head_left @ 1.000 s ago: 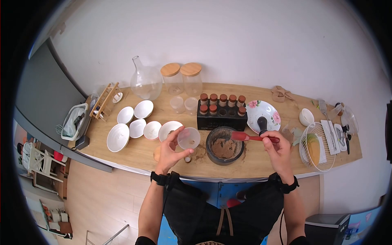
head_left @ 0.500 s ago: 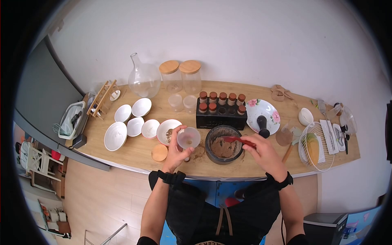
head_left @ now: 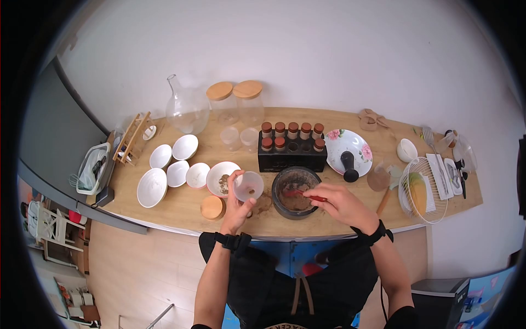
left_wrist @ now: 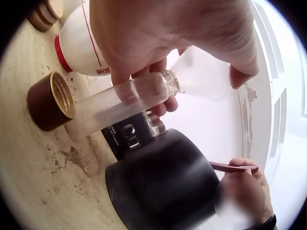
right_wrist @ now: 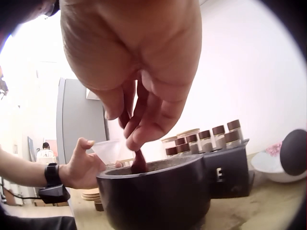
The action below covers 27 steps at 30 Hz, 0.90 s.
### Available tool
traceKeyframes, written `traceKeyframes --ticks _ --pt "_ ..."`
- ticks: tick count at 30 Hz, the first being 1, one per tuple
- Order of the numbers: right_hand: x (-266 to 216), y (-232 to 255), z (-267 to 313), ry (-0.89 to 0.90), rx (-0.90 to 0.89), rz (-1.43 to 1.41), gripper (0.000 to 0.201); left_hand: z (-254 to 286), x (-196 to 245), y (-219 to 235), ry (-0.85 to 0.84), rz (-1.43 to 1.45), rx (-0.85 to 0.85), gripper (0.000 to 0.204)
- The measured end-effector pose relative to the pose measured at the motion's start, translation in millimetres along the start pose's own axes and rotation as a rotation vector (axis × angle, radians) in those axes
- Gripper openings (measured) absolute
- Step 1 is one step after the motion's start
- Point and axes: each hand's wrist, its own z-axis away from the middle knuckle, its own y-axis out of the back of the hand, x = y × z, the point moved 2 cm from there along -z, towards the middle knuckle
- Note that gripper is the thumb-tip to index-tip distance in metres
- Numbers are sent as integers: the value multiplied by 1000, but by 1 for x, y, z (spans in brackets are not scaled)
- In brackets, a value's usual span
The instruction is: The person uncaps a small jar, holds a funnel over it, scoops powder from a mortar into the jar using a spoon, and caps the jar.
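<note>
My left hand (head_left: 235, 213) holds a translucent funnel (head_left: 249, 185) left of the dark mortar (head_left: 280, 209). In the left wrist view its fingers curl round a clear glass vial (left_wrist: 144, 93), the funnel (left_wrist: 204, 74) meeting the vial's mouth. A brown cap (left_wrist: 45, 105) lies on the table there. My right hand (head_left: 346, 207) pinches the handle of a red brush or spatula (head_left: 316, 198), its head down inside the mortar among brown powder. The right wrist view shows the red tool (right_wrist: 139, 162) reaching below the mortar's rim, which hides its tip.
Behind the mortar stands a black rack (head_left: 290, 162) of capped vials. To its right are a flowered plate (head_left: 359, 148) with a black pestle (head_left: 349, 164) and a wire basket (head_left: 438, 211). White bowls (head_left: 152, 187), a wooden lid (head_left: 212, 207) and spilled powder lie to the left.
My right hand has moved left and down, bringing the red tool from above the mortar into its powder. My left hand still holds the funnel. The head view has shifted slightly.
</note>
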Motion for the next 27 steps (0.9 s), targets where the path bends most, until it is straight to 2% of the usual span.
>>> traceKeyframes --ticks 2,5,8,10,14,16,19,21,23,25,27 --pt "-3 3 -1 -22 -54 -10 25 0 0 2 -59 -14 22 97" --pt "-12 12 2 -78 68 4 24 -1 -11 4 -58 -19 10 99" --pt "-12 8 -1 -127 132 -161 22 -1 -11 5 -39 -10 -9 99" --pt "-9 2 -8 -43 81 -7 19 -1 -9 4 -54 -13 4 99" --pt "-7 12 -25 -40 71 49 20 -2 -12 8 -49 -22 -14 99" --pt "-18 14 -31 -66 -80 -13 20 -1 -15 9 -75 -27 -3 99" --pt "-13 2 -41 -30 -51 147 18 -1 -14 7 -60 -27 6 99" --pt "-19 13 -45 -64 -26 98 18 0 -10 4 -61 -24 3 100" --pt "-29 28 -45 -177 43 116 19 -1 -11 7 -68 -19 14 100" --pt "-30 29 -44 -205 -3 158 20 -1 -17 10 -88 -46 22 100" --pt "-17 19 -42 -87 -131 162 20 -1 -13 8 -79 -34 16 99"
